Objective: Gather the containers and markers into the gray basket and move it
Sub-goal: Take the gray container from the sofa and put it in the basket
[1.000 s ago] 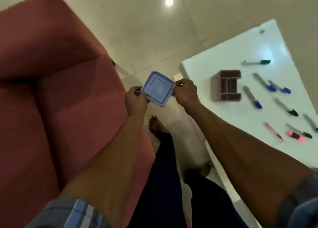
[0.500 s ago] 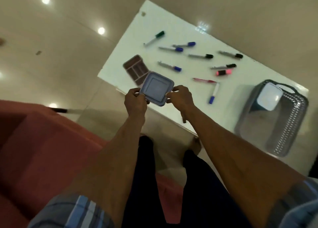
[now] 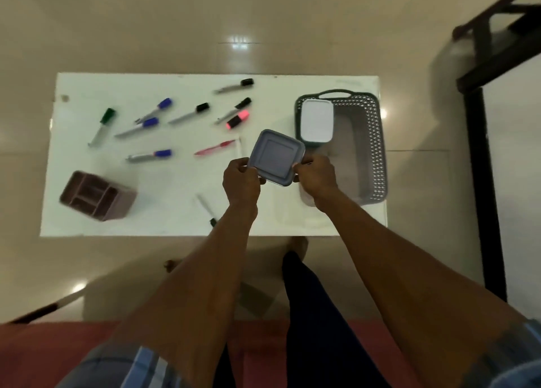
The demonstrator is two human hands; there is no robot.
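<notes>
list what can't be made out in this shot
Head view only:
- Blue-lidded box: what is inside is hidden by its lid; its body is hidden below it.
- Basket floor: partly covered by the white-lidded box and the right hand.
- Marker near the table's front edge: its cap end runs under the left hand's arm.
- Organizer: blurred, so its compartments' contents cannot be told.
</notes>
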